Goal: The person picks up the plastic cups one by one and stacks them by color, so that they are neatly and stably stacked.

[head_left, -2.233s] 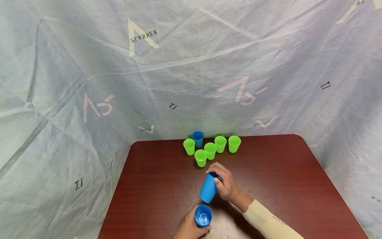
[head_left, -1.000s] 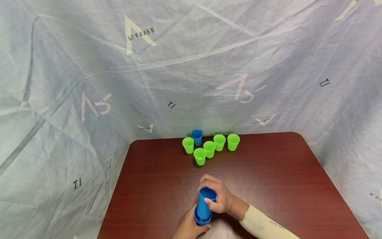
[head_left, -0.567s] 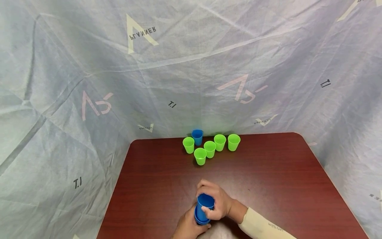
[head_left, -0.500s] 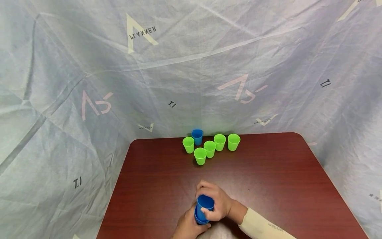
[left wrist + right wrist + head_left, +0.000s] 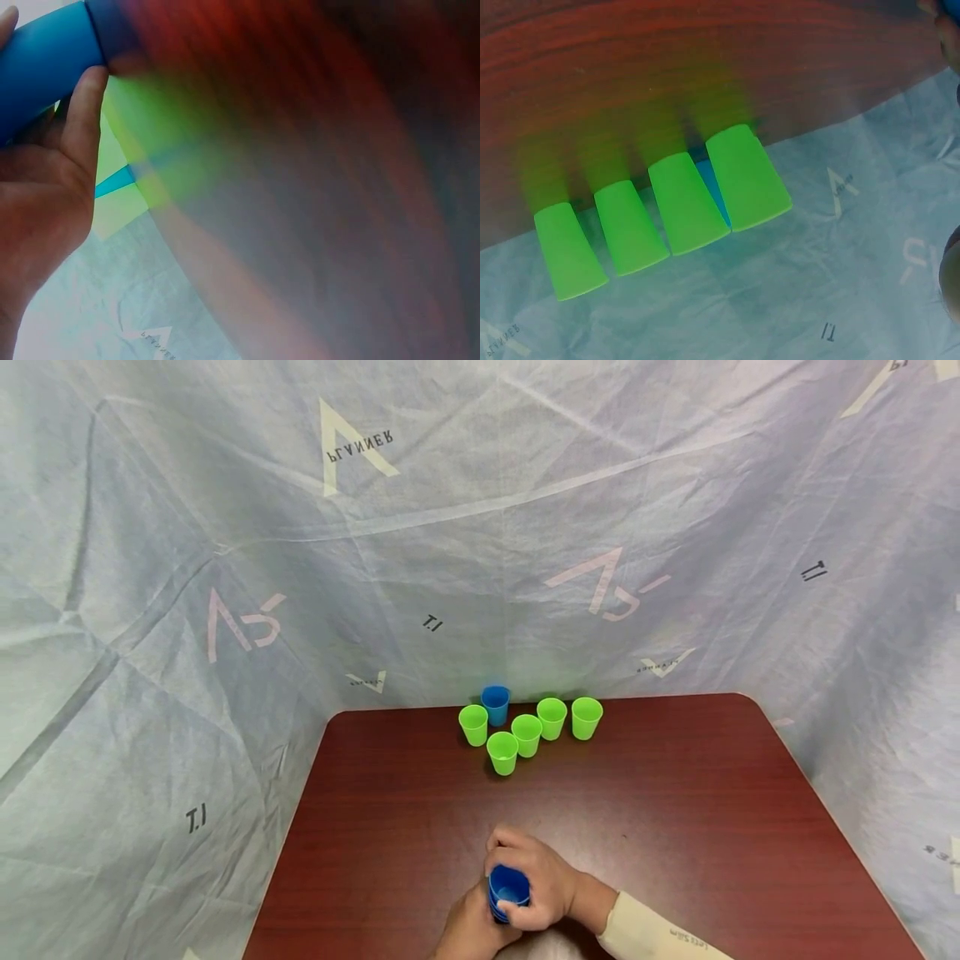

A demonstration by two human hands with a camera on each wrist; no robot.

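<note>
In the head view, near the table's front, my right hand (image 5: 546, 883) grips a blue cup (image 5: 509, 885) by its rim. That cup sits deep inside another blue cup, so only stacked rims show below it. My left hand (image 5: 468, 920) holds the lower cup from the left, its fingers partly hidden. In the left wrist view, the left hand (image 5: 52, 180) curls around a blue cup (image 5: 45, 60) at the upper left. Fingers (image 5: 949, 37) of the right hand show at the right wrist view's upper right corner.
Several upright green cups (image 5: 527, 737) stand toward the back of the dark red table (image 5: 675, 810). Another blue cup (image 5: 496, 706) is behind them, by the back edge. Grey printed sheeting (image 5: 480, 568) surrounds the table. The sleeved right forearm (image 5: 660, 931) crosses the front.
The right hand has brought its blue cup down and toward the person, from above the left hand's cup into it, where it now sits deeper. Left hand and back cups stayed put.
</note>
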